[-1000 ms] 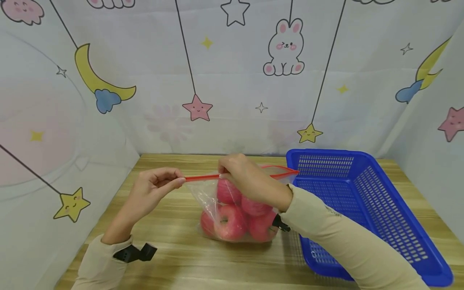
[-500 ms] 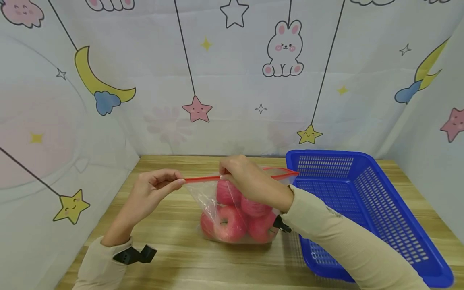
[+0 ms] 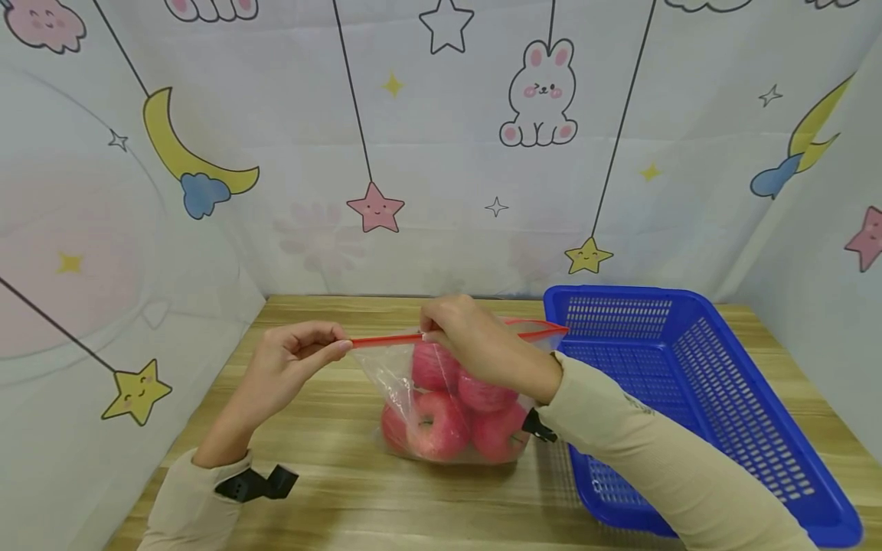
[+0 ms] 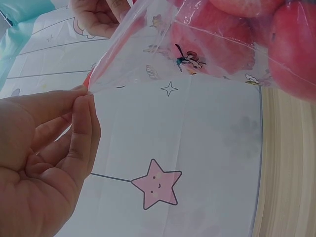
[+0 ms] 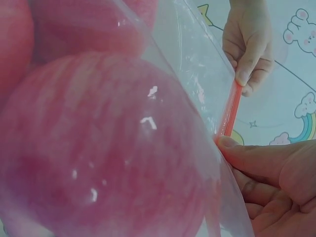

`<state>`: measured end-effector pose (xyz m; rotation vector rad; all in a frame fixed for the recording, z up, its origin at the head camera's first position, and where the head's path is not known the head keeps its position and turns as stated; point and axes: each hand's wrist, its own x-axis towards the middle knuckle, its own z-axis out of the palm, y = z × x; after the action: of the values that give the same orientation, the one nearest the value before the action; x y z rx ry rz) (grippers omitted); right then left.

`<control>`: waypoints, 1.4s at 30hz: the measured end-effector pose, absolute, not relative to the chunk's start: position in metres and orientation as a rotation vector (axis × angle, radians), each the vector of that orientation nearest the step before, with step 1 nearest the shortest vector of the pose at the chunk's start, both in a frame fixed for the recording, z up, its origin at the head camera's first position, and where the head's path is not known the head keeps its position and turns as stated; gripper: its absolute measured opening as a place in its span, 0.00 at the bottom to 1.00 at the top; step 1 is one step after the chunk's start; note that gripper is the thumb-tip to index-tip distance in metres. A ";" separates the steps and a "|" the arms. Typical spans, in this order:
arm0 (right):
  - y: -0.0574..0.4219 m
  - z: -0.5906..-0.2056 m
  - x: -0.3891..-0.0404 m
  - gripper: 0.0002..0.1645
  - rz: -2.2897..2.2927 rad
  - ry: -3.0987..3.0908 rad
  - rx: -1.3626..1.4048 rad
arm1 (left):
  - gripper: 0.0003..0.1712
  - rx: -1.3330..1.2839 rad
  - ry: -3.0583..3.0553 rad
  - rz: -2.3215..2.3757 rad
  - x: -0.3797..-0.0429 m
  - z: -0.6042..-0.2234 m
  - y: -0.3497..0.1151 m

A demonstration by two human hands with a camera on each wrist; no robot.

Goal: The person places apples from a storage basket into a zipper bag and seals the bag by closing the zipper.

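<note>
A clear zip bag [image 3: 377, 369] full of red apples [image 3: 439, 425] stands on the table, its red zip strip [image 3: 386, 340] along the top. At the strip's left end, my left hand [image 3: 284, 371] pinches the corner between thumb and fingertips. My right hand [image 3: 482, 344] pinches the strip near its middle, with the thumb [image 5: 229, 143] on the near side in the right wrist view. Between the hands the strip is taut and straight. To the right of my right hand the two edges of the bag's mouth stand apart. Printed insects and leaves mark the bag's plastic [image 4: 158, 54].
A blue plastic basket [image 3: 689, 413] with slotted walls stands right of the bag, partly beneath my right forearm. Printed cloth [image 3: 441, 168] hangs behind and at both sides of the wooden table [image 3: 331, 474].
My right hand has slid slightly to the right along the zip strip. The left hand keeps its pinch on the corner, and the bag and basket stay in place.
</note>
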<state>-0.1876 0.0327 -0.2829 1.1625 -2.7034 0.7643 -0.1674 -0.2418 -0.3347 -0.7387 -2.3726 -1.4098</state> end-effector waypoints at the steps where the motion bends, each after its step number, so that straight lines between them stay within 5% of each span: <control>1: 0.033 -0.283 -0.187 0.02 0.769 -2.705 1.163 | 0.02 -0.739 -2.373 -1.410 -0.167 -0.335 -0.242; 42: 0.042 -0.284 -0.188 0.04 0.784 -2.756 1.089 | 0.03 -0.747 -2.375 -1.410 -0.168 -0.337 -0.243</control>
<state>-0.1880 0.0418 -0.2843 1.0886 -2.7558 0.7844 -0.1681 -0.2426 -0.3371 -0.7466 -2.3750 -1.4104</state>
